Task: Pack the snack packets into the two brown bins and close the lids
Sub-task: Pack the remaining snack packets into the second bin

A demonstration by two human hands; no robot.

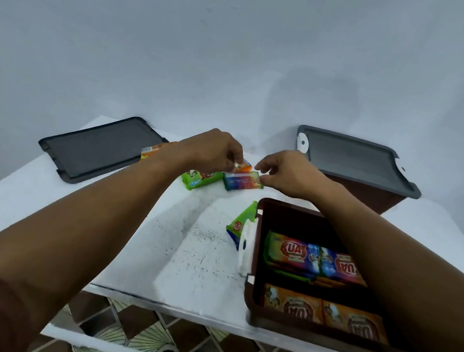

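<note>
My left hand (213,151) reaches to the middle of the white table and pinches a small orange packet (246,166). Just right of it, my right hand (286,173) pinches the right end of a blue and green packet (241,181) lying on the table. A green packet (199,178) lies beside them under my left hand. Another green packet (241,223) leans against the left wall of the open brown bin (249,295). That bin holds green-blue packets (294,255) and orange packets (325,314). The second brown bin (369,194) stands at the back right with a grey lid (352,160) on it.
A loose grey lid (99,149) lies flat at the back left of the table. An orange packet (150,151) shows behind my left wrist. The table's front edge (151,302) runs near me, with patterned floor tiles below. A plain wall stands behind the table.
</note>
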